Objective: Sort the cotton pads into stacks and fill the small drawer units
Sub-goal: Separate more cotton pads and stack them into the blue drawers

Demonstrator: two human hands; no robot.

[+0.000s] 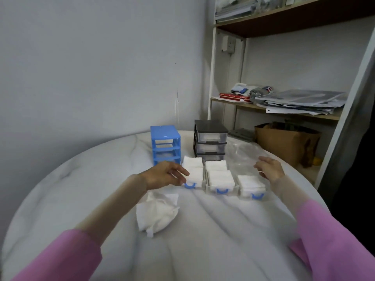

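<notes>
Reaching with my left hand (166, 175), I pinch the left drawer (193, 177) at its front corner, my grip closed on its side. My right hand (268, 168) hovers released beside the right drawer (251, 186). All three hold stacked cotton pads (220, 175), before the blue unit (165, 145) and black unit (210, 139) on the bench (81, 179).
</notes>
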